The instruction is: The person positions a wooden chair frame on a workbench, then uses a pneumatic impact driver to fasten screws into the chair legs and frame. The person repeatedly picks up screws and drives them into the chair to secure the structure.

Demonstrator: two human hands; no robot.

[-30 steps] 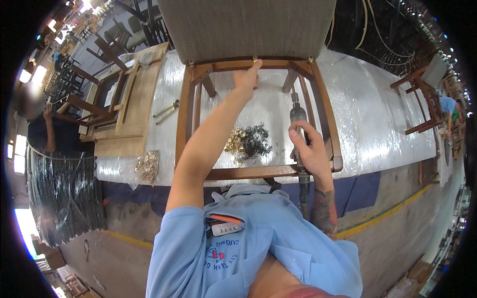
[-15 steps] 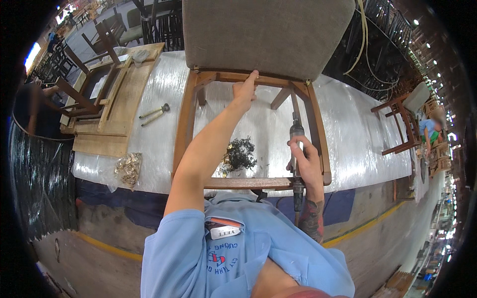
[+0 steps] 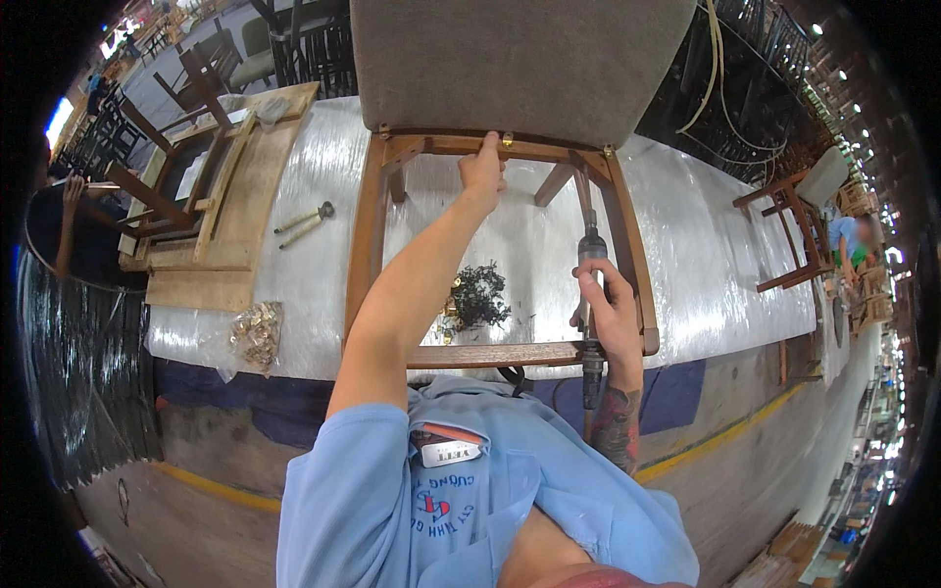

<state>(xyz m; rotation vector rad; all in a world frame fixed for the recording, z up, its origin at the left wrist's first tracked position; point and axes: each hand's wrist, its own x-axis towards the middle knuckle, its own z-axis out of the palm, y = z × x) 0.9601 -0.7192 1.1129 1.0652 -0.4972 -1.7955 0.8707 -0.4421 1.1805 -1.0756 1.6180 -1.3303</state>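
An upholstered chair lies in front of me, its wooden seat frame (image 3: 495, 357) toward me and its grey-brown padded panel (image 3: 524, 69) beyond. My left hand (image 3: 482, 178) reaches to the far rail; the index finger is stretched onto it and the other fingers are curled, hiding whatever they may hold. Just right of that fingertip a small brass-coloured bracket (image 3: 507, 140) sits on the rail. My right hand (image 3: 610, 306) is wrapped round a long inline power screwdriver (image 3: 592, 245), held inside the frame's right side and pointing away from me.
A heap of dark screws (image 3: 477, 294) lies within the frame. Pliers (image 3: 305, 224) and a bag of brass-coloured fittings (image 3: 257, 338) rest leftward on the plastic-wrapped table (image 3: 314, 294). Another chair frame (image 3: 191, 196) stands on a wooden board (image 3: 186, 287). Other people are at both sides.
My left index finger has shifted slightly left along the far rail, and the bracket beside it now shows. My right hand and the screwdriver have moved slightly right.
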